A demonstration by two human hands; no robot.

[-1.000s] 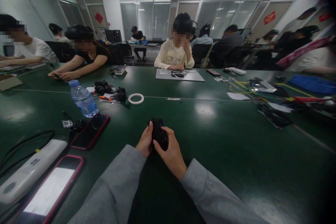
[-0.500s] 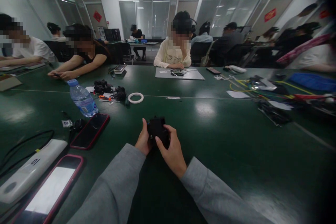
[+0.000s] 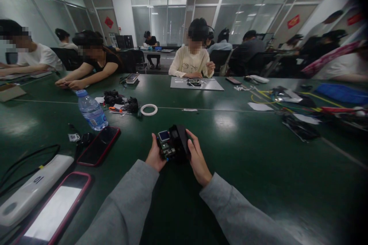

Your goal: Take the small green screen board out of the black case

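Note:
Over the green table, my left hand grips the left side of a circuit board that has a small screen at its top. My right hand holds a black casing by its right side, with the fingers along its edge. The casing is tilted up beside the board, like an opened cover, and its inner side shows. Whether board and casing are joined cannot be made out. The fingers of my left hand under the board are hidden.
On the left are a water bottle, a red-edged phone, a lit phone and a white device. A white ring lies ahead. Across the table a person sits at a grey board. Cables lie right.
The black casing has swung to the right with my right hand, uncovering the circuit board and screen. My right thumb has left the casing's face. The person opposite has raised a hand.

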